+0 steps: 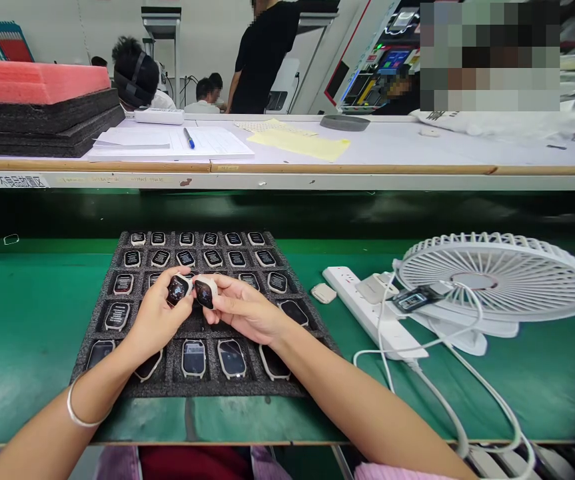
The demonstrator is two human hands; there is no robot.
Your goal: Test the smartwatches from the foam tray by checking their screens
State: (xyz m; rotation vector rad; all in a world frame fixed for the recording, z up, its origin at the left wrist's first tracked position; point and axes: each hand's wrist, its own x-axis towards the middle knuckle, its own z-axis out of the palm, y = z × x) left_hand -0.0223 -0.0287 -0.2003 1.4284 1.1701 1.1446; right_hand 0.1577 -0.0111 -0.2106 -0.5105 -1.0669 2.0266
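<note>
A black foam tray [117, 327] lies on the green mat in front of me, its pockets filled with several small smartwatch bodies with dark screens. My left hand [154, 320] pinches one watch body [178, 289] above the tray's middle. My right hand [247, 310] grips a second watch body [204, 292] right beside it, so the two pieces nearly touch. Both hands hover just over the tray's centre rows and hide some pockets beneath them.
A white fan [497, 277] lies flat at the right with a power strip [372, 310], a small device [414, 299] and white cables [442, 393]. A raised shelf [287, 167] carries papers, a pen and foam sheets [37, 110]. Other people stand and sit behind it.
</note>
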